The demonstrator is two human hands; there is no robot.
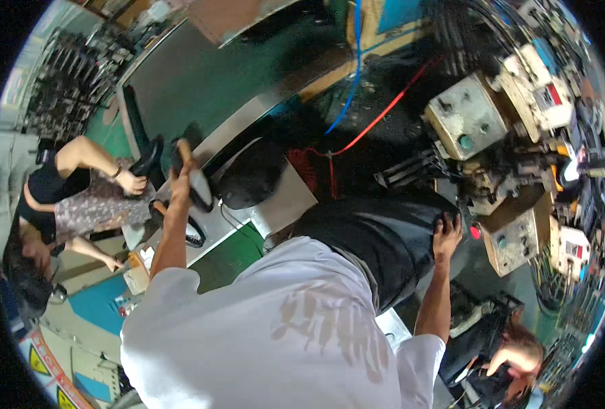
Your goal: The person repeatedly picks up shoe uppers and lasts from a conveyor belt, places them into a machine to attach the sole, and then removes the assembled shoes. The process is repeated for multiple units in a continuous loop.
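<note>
My left hand reaches out to the left, its fingers closed round a shoe with a dark upper and a pale grey-white surface showing. Below it, another dark shoe with a light edge rests on the white work surface. My right hand lies on the knee of my black trousers, fingers spread and nothing in them. Just left of the held shoe, a black shoe is by the hand of a co-worker.
A long green conveyor-like surface runs behind the work surface. A rounded black object stands near my knees. Machines with control boxes fill the right side. Red and blue hoses hang ahead. Another person sits at lower right.
</note>
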